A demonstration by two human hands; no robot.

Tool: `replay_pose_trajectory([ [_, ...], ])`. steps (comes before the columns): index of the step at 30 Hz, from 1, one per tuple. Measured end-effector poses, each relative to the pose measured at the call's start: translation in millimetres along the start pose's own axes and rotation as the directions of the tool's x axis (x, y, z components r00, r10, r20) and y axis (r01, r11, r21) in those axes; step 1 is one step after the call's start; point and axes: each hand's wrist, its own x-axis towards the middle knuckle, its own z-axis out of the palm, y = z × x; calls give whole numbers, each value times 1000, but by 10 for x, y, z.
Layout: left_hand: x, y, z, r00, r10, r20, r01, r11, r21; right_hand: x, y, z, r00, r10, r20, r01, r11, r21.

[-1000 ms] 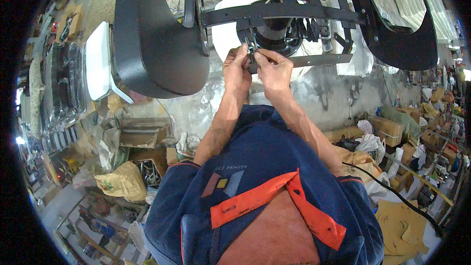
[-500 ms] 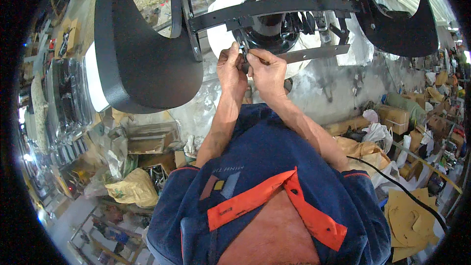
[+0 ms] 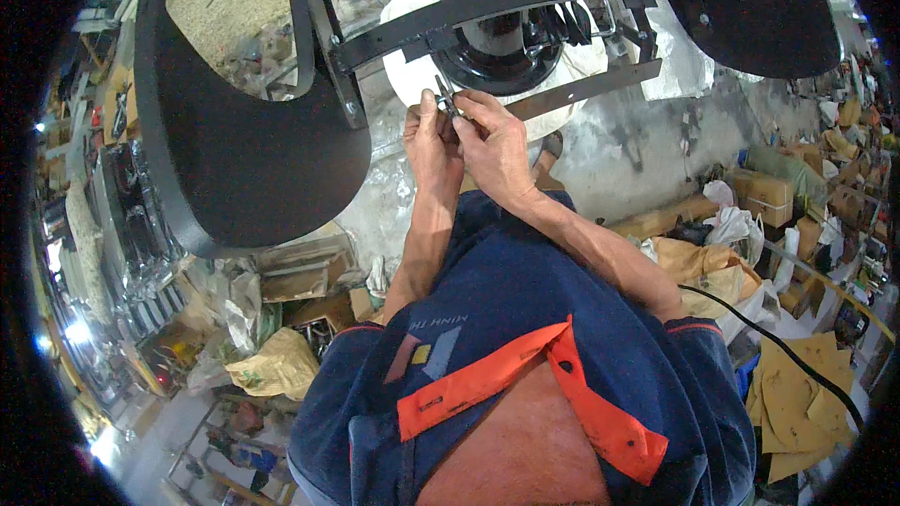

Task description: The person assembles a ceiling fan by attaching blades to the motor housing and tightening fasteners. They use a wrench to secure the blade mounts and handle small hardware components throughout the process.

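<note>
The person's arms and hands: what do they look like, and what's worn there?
The left hand and right hand are human hands without gloves. The forearms are bare too. The short left sleeve and right sleeve are dark blue, edged with thin red trim.

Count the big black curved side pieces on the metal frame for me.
2. The left side piece is to the left of the left hand; the right side piece is at upper right. The top edge crops the frame, so others may be hidden.
</note>
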Motion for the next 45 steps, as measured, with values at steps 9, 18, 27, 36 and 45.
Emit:
replay_pose_trajectory([
  [9,-33,-54,-1,995,103,-13,-103,995,1,61,14,14,993,-121,-10,119,985,-122],
  [18,-190,22,102,997,72,16,-71,997,-28,85,10,33,996,-86,-18,83,989,-124],
  [27,-111,-37,-15,993,78,84,-71,994,-82,82,26,27,997,-74,-24,72,993,-94],
  [36,-66,0,7,996,75,56,-69,994,-89,76,7,26,992,-119,-48,113,987,-111],
  [45,-110,31,26,992,99,79,-97,995,-26,90,-46,29,985,-164,-51,153,973,-170],
])
